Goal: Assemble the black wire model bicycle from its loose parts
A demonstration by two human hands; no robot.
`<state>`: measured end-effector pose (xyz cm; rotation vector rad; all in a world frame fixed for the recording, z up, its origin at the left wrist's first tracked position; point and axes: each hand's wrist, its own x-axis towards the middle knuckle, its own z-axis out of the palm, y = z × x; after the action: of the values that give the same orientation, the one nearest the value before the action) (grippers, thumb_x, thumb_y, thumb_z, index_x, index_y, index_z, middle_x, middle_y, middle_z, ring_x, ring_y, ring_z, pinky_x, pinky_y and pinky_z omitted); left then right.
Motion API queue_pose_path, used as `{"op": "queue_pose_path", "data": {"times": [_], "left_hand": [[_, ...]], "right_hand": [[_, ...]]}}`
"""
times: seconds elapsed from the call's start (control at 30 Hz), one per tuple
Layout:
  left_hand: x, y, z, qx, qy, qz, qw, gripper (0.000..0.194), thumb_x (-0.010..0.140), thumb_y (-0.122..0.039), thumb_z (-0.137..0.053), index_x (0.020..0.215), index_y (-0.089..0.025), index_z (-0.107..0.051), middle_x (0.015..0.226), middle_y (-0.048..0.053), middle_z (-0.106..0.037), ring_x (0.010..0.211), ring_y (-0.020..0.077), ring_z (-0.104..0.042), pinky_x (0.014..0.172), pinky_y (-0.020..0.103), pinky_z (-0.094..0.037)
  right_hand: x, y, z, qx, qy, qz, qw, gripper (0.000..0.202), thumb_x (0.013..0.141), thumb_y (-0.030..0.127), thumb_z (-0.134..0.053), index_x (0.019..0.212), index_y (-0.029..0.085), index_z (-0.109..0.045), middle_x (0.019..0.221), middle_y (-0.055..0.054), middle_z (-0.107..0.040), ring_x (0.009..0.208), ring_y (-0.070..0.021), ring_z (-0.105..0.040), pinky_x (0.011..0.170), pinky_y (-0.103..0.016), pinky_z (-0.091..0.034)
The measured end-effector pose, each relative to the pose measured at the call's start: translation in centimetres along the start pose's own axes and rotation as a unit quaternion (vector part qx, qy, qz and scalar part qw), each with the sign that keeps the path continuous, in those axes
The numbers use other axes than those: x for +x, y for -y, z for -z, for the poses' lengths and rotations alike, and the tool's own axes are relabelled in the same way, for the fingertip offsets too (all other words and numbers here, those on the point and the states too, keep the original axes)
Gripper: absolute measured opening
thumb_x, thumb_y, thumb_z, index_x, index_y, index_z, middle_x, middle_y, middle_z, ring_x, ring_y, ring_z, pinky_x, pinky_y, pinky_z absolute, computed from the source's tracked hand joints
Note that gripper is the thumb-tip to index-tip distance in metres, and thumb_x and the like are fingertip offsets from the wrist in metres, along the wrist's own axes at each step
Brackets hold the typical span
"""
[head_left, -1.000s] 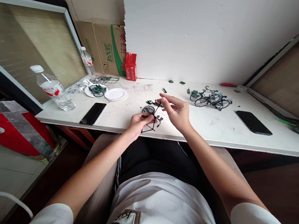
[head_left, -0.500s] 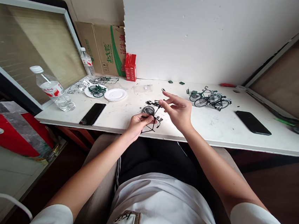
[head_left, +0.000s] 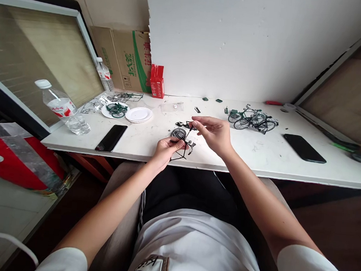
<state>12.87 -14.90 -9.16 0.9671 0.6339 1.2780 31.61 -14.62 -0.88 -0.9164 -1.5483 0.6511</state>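
Bicycle model [head_left: 186, 144] stays pinched in the left hand [head_left: 166, 149]; right hand [head_left: 215, 134], index finger [head_left: 206, 120] now lowered, pinches a dark rod [head_left: 189, 132].

I am holding a little bike frame [head_left: 186, 145] that is looking all black, and the thin stick [head_left: 188, 133] by it is showing black too. I am wearing a white shirt [head_left: 202, 244] — blue and green bands are curving low on it. My black pants [head_left: 191, 192] are showing thin white stripes down the side. The table [head_left: 248, 159] is looking white, with dark specks. The toy bike [head_left: 117, 111] near the white plates [head_left: 138, 113] is showing dark green. The big box [head_left: 120, 57] is looking brown, with a green swoosh — the small box [head_left: 158, 83] is shining red.
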Motion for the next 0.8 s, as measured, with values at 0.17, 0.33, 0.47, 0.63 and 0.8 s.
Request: {"op": "queue_pose_path", "data": {"times": [0.17, 0.33, 0.47, 0.63, 0.8], "left_hand": [[0.00, 0.11, 0.12, 0.024, -0.008, -0.001, 1.000, 0.042, 0.070, -0.044, -0.099, 0.088, -0.014, -0.076, 0.084, 0.007, -0.081, 0.083, 0.0218, -0.080, 0.100, 0.040, -0.058], [-0.01, 0.10, 0.14, 0.027, -0.010, 0.000, 1.000, 0.043, 0.069, -0.045, -0.100, 0.088, -0.015, -0.076, 0.084, 0.006, -0.081, 0.082, 0.0219, -0.080, 0.100, 0.041, -0.057], [0.05, 0.15, 0.20, 0.014, -0.008, 0.004, 1.000, 0.043, 0.069, -0.044, -0.100, 0.088, -0.014, -0.076, 0.085, 0.007, -0.081, 0.083, 0.0220, -0.080, 0.101, 0.041, -0.056], [0.09, 0.14, 0.15, 0.008, -0.009, 0.004, 1.000, 0.044, 0.068, -0.044, -0.100, 0.089, -0.013, -0.076, 0.085, 0.008, -0.081, 0.083, 0.0216, -0.080, 0.102, 0.041, -0.057], [0.03, 0.03, 0.19, 0.014, -0.004, 0.005, 1.000, 0.043, 0.070, -0.044, -0.100, 0.090, -0.014, -0.076, 0.086, 0.007, -0.081, 0.084, 0.0215, -0.080, 0.102, 0.041, -0.057]], "right_hand": [[0.09, 0.05, -0.22, 0.005, -0.025, 0.002, 1.000, 0.048, 0.075, 0.065, -0.090, 0.092, 0.020, -0.085, 0.090, -0.009, -0.084, 0.077, -0.0236, -0.079, 0.061, -0.034, -0.067], [0.04, 0.29, -0.51, 0.030, -0.041, -0.006, 0.999, 0.048, 0.072, 0.064, -0.093, 0.087, 0.020, -0.083, 0.079, -0.007, -0.081, 0.068, -0.0211, -0.076, 0.063, -0.035, -0.068], [0.08, 0.15, -0.49, 0.049, -0.024, -0.017, 0.998, 0.054, 0.073, 0.069, -0.090, 0.093, 0.020, -0.082, 0.083, -0.008, -0.082, 0.074, -0.0230, -0.079, 0.067, -0.037, -0.070], [0.17, -0.12, -0.38, 0.075, -0.005, -0.024, 0.997, 0.059, 0.073, 0.073, -0.088, 0.097, 0.020, -0.081, 0.087, -0.010, -0.083, 0.079, -0.0239, -0.080, 0.072, -0.039, -0.071], [0.22, -0.36, -0.31, 0.092, 0.008, -0.009, 0.996, 0.054, 0.077, 0.070, -0.087, 0.098, 0.020, -0.081, 0.089, -0.009, -0.083, 0.081, -0.0232, -0.081, 0.074, -0.038, -0.070]]}}
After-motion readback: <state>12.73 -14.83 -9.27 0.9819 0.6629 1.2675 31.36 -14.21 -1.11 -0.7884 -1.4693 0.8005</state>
